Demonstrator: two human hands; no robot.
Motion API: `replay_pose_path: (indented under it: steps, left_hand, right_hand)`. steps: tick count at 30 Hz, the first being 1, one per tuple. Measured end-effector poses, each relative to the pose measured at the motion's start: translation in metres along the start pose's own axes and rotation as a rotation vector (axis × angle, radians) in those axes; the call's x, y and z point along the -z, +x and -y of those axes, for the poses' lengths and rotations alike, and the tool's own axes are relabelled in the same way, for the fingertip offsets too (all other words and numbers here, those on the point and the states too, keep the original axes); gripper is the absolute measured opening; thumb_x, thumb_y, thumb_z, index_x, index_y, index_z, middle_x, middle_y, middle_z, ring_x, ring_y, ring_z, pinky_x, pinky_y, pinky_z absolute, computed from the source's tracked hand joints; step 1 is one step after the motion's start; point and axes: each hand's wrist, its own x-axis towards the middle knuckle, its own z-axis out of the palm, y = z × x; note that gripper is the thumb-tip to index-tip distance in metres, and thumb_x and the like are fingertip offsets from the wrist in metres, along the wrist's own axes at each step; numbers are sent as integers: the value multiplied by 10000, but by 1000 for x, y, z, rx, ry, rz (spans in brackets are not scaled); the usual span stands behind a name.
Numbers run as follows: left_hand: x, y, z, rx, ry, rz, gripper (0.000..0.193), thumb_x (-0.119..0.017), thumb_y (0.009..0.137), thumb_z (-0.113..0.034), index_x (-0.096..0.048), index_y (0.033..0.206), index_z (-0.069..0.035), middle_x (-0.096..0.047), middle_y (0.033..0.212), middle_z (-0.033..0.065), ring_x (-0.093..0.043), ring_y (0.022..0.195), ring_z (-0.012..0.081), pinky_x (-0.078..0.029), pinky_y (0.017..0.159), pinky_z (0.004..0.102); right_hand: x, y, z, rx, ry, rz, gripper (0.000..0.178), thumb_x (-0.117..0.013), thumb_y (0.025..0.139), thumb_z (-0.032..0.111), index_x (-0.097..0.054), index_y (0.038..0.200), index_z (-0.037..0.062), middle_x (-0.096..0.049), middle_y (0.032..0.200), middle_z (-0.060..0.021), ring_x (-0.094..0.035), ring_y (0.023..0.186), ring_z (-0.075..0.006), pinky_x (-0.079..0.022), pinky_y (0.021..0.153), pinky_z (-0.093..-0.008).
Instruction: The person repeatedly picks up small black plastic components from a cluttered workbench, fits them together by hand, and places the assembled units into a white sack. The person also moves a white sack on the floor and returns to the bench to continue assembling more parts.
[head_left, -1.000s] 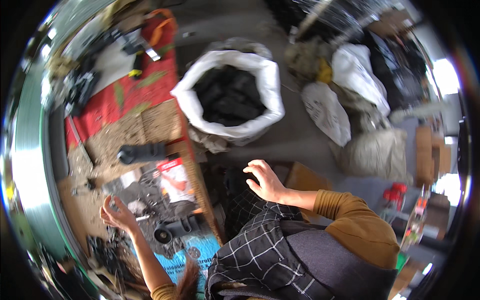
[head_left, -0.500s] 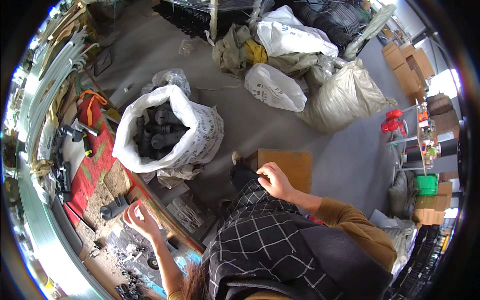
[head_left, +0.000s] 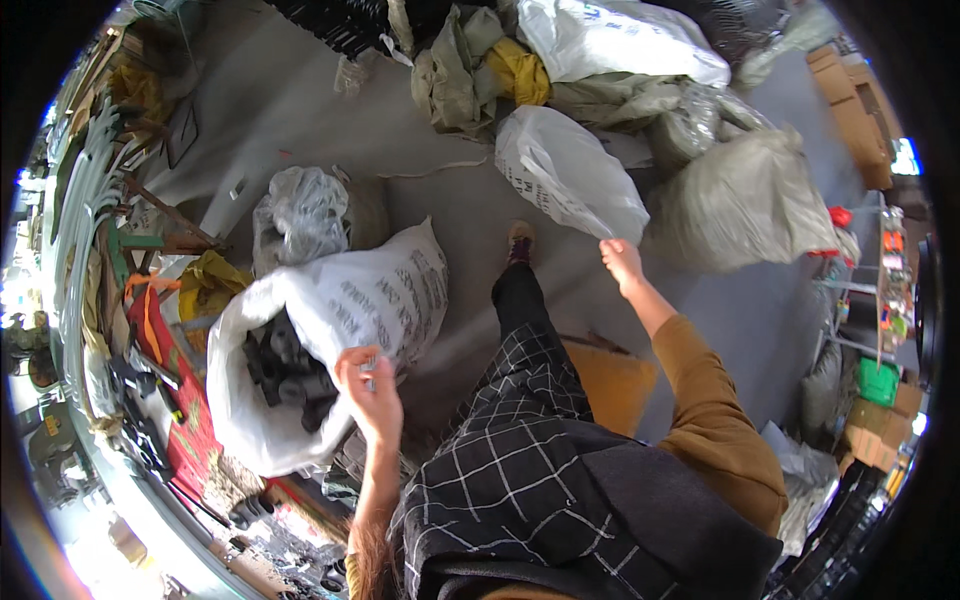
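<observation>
A white woven sack (head_left: 385, 285) with dark print leans open on my left, and dark grey plastic pipe fittings (head_left: 285, 365) fill its mouth. Beside its right rim is my left hand (head_left: 370, 398), fingers curled in; a small pale patch shows at them, too unclear to name. Whether this hand touches the rim I cannot tell. Farther off, my right arm reaches forward, and my right hand (head_left: 622, 264) is closed on the near edge of a flattened white woven sack (head_left: 572, 172). Folds in that sack run toward my fingers.
Clear plastic bags (head_left: 300, 215) lie behind the filled sack. Bulky pale sacks (head_left: 735, 200) and a yellow cloth (head_left: 520, 72) are heaped ahead. A brown board (head_left: 612, 385) is beside my leg. The littered workbench (head_left: 190, 440) runs along my left; cardboard boxes (head_left: 850, 105) stand far right.
My right hand has moved from over my thigh out to the flattened sack and closed on its edge. My left hand has left the bench fitting and come beside the filled sack. I have leaned forward.
</observation>
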Motion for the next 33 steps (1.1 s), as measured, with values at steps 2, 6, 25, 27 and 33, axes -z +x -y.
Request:
replay_pose_path:
  steps: [2,6,25,27,33]
  left_hand:
    - [-76,43,-20,37,3,91,189,-653,809,-49,-598,990,-55,-522,1099,87,-512,935,191,-471,711,280]
    - [-216,119,-60,193,-51,377,222,-682,775,-40,-614,986,-53,-538,1123,93,-534,982,217,-503,739,297]
    - [-470,372,-96,-278,391,1521,496,-527,812,-86,-366,1280,-64,-640,822,186,-638,835,359,-475,727,455]
    - [-479,373,-68,125,119,1528,401,-526,803,-95,-465,1197,-48,-644,893,187,-621,910,355,-460,793,429]
    - [-652,326,64,70,190,762,389,-551,831,-187,-558,1191,-41,-587,1190,145,-530,1146,301,-416,938,356]
  right_hand:
    - [-8,107,-16,-362,394,-88,310,-693,847,345,-614,1030,108,-533,771,21,-493,664,-72,-461,649,-250]
    - [-55,232,-54,-877,901,-331,503,-750,789,396,-539,1159,129,-568,947,-58,-526,691,-164,-486,621,-325]
    - [-59,362,259,94,1233,87,225,-538,921,125,-559,1136,62,-578,1059,-59,-520,863,-153,-444,768,-330]
    - [-94,365,234,-224,582,312,376,-589,870,107,-517,1234,46,-564,1103,-63,-537,1026,-188,-457,915,-380]
    - [-149,448,140,-668,308,276,375,-563,913,246,-528,1252,89,-590,1150,-55,-573,1031,-219,-495,871,-359]
